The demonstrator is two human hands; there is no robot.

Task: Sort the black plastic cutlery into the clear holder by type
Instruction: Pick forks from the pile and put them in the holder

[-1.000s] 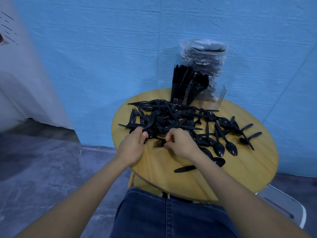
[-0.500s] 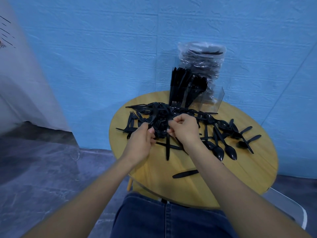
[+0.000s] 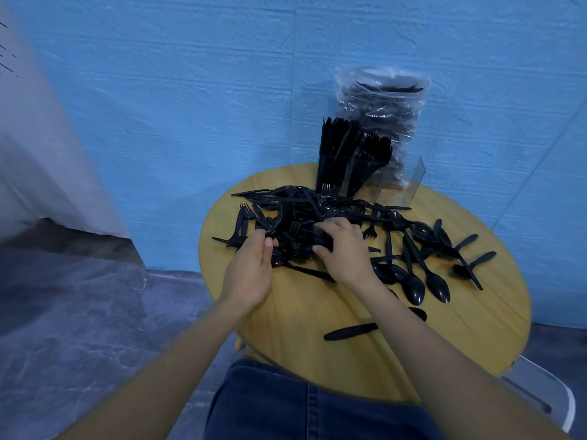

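— What are you working with?

— A tangled heap of cutlery (image 3: 305, 217): thin, glossy black plastic forks, knives and spoons, spread over the far half of your round table (image 3: 476, 328), whose top is yellow wood with a visible grain. Oval-bowled spoons (image 3: 425, 274) lie fanned out to the right, and one knife (image 3: 349, 332) lies alone near your edge.

— And your hands?

— Your left hand (image 3: 251, 271) has its fingers curled at the heap's near-left edge, fingertips touching pieces; I cannot tell whether it grips one. Your right hand (image 3: 343, 249) is curled round several black pieces in the middle of the heap.

— The holder?

— The clear holder (image 3: 400, 182) stands at the table's far edge, flat-walled and transparent, its left compartments packed with upright cutlery. Behind it stands a crinkled clear bag (image 3: 384, 100) with more. No lettering is readable.

— The room?

— A textured blue wall (image 3: 190, 90) and a grey marbled floor (image 3: 79, 312).
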